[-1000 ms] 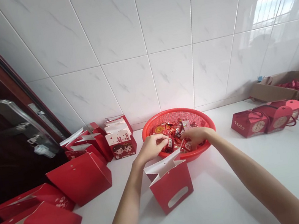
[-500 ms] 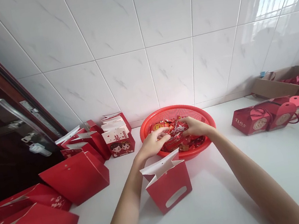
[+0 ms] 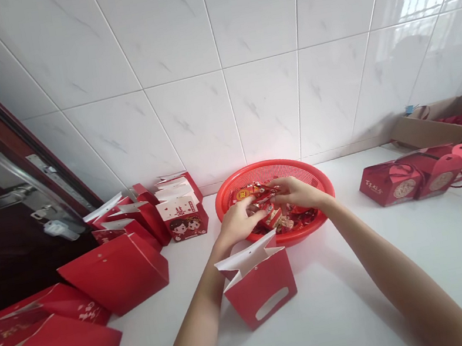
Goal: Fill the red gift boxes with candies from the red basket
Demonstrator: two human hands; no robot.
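Observation:
A red plastic basket (image 3: pixel 298 237) of wrapped candies (image 3: pixel 283 222) stands against the tiled wall, with both hands over its contents. My left hand (image 3: pixel 238 219) is curled at the basket's near left, its fingers closed on a shiny red candy wrapper (image 3: pixel 264 194). From the other side, my right hand (image 3: pixel 296 192) pinches red wrapped candy with its fingertips near the left ones. Exactly how many pieces each hand has is hard to see. Just in front of the basket, an open red paper gift bag (image 3: pixel 262 287) stands upright between my forearms.
Several open red gift bags (image 3: pixel 115 274) stand at left beside a dark door (image 3: pixel 11 247). A bag with cartoon faces (image 3: pixel 183 220) is near the wall. Red gift boxes (image 3: pixel 394 186) with handles sit at right, before a cardboard box (image 3: pixel 421 133) holding red items.
Both hands have shifted slightly within the basket, and the fingertips are closer together. The larger red packet by my right hand has given way to smaller red wrappers. The bag stays put.

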